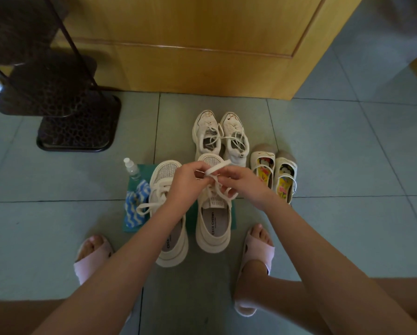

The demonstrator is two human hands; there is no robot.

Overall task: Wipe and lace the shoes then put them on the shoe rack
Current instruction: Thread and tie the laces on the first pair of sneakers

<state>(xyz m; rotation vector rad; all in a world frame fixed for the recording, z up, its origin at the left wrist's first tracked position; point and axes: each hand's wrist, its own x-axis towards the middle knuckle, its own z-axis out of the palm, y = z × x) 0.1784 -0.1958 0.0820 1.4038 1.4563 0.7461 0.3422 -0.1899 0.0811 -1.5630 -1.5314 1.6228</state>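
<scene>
Two cream sneakers stand side by side on a teal mat [232, 220] in front of me. My left hand [184, 184] and my right hand [241, 183] meet above the right sneaker [213, 228], each pinching part of its white lace [218, 166], which loops up between them. The left sneaker [171, 247] lies partly under my left forearm, its lace loose. A blue-and-white striped cloth [134, 204] and a small clear spray bottle [131, 168] sit at the mat's left edge. The dark metal shoe rack [76, 131] stands at the far left.
Behind the mat is a pair of white sneakers [220, 137] with loose laces. A pair of small beige strap shoes [274, 174] with colourful insoles sits to the right. My feet in pink slides [257, 252] flank the mat. A wooden door [202, 44] rises beyond on the tiled floor.
</scene>
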